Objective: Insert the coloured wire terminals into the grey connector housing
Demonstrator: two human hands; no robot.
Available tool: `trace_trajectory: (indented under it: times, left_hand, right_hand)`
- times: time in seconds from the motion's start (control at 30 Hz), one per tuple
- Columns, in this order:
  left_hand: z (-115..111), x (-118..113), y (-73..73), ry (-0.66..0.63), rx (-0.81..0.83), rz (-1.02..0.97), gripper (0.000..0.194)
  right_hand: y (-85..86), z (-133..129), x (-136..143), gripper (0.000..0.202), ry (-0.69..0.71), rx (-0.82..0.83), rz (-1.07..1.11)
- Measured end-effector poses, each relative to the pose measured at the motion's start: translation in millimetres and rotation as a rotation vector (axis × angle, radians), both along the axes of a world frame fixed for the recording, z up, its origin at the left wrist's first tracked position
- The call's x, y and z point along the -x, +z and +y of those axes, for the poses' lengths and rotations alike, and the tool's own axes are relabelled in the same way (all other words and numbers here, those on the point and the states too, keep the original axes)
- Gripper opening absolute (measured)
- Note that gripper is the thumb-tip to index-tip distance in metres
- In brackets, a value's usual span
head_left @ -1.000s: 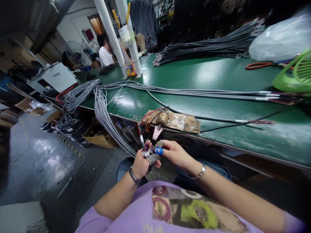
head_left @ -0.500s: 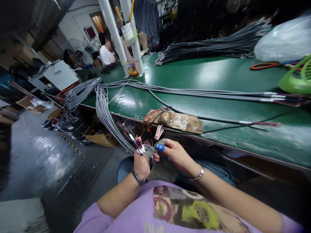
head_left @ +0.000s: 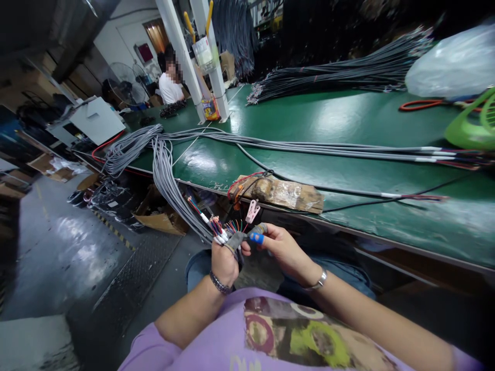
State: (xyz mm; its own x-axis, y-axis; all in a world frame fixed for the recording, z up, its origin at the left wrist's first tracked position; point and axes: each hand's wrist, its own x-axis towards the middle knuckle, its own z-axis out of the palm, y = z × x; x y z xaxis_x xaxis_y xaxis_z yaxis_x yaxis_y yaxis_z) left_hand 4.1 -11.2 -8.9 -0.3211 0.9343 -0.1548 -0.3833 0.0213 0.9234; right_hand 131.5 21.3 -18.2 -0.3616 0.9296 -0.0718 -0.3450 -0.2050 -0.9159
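Note:
My left hand point(head_left: 225, 260) is closed around a bundle of grey cables point(head_left: 170, 180) close to their ends, with a grey cover on the thumb. White-sleeved ends point(head_left: 220, 237) and bare copper tips stick up from the fist. Thin coloured wires point(head_left: 235, 225) fan out above the thumb. My right hand point(head_left: 284, 247) meets the left thumb from the right, its fingertips pinched together; one wears a blue wrap, another a grey one. What lies between those fingertips is too small to make out.
A wooden block point(head_left: 286, 195) with a pink clip point(head_left: 252, 211) lies along the edge of the green table point(head_left: 348, 123). More grey cables point(head_left: 309, 148) stretch across the top. Black cables point(head_left: 340, 69), a plastic bag point(head_left: 452, 64) and a green basket point(head_left: 472, 123) are farther back. A person point(head_left: 170, 87) sits beyond.
My right fingertips have shifted slightly right, and the thin coloured wires are more spread out above my left thumb. The cable bundle has moved slightly left in my left hand's grip.

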Motion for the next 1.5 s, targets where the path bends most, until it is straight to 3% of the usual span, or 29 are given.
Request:
trace_trajectory:
  times: [0.13,0.27,0.4,0.6,0.8,0.9,1.1,1.37,1.5]
  left_hand:
    - [-1.7,3.1,3.2,-0.021,-0.014,-0.015,0.027]
    - [-2.8,3.9,11.6,-0.074,-0.026,-0.038,0.029]
    - [1.2,4.6,16.9,-0.163,-0.018,-0.032,0.03]
    - [14.0,8.3,11.3,-0.225,0.008,-0.039,0.03]
    - [19.1,5.8,7.1,-0.242,0.045,-0.032,0.033]
    - [19.8,4.8,4.7,-0.235,0.05,-0.024,0.032]
    - [20.2,4.9,2.3,-0.259,0.028,0.004,0.028]
    - [9.8,5.0,4.9,-0.208,0.033,-0.027,0.03]
    - [4.1,6.0,4.2,-0.192,-0.018,-0.014,0.031]
  right_hand:
    - [-10.0,11.2,-3.8,0.033,-0.012,0.228,0.178]
    - [-6.9,30.8,-5.9,0.032,0.136,0.417,0.26]
    - [5.6,40.0,0.5,0.031,0.232,0.288,0.264]
    - [0.3,38.3,14.4,0.046,-0.123,-0.007,0.107]
    - [-3.0,44.0,17.7,0.043,0.041,0.226,0.366]
    - [1.8,45.5,19.1,0.038,0.014,0.296,0.427]
    - [3.3,45.1,22.2,0.036,-0.045,0.315,0.462]
    - [2.7,42.0,15.4,0.042,0.08,0.365,0.484]
    - [5.2,40.8,12.6,0.029,0.07,0.35,0.453]
